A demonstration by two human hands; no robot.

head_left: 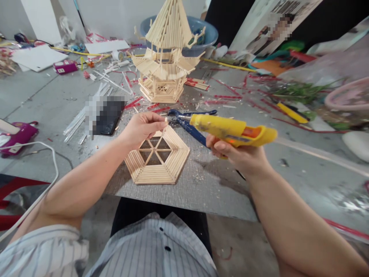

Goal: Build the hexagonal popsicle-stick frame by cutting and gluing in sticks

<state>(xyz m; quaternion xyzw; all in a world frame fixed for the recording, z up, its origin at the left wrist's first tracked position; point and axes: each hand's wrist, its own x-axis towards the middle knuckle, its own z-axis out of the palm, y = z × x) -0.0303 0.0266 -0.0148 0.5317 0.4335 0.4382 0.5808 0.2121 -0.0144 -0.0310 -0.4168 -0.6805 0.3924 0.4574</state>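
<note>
My right hand is wrapped round a yellow hot glue gun, with a long clear glue stick trailing from its back end. Its nozzle points left, close to the fingertips of my left hand. Those fingers pinch a small piece of wooden stick. Below them, flat on the board, lies a hexagonal frame built from rows of thin wooden sticks, with six spokes meeting in its open middle. Blue-handled pliers lie behind the glue gun, partly hidden by it.
A pagoda model of wooden sticks stands at the back, before a blue basin. A phone and white glue sticks lie left. A yellow cutter is at right. Red scraps litter the surface; a white cable crosses the left side.
</note>
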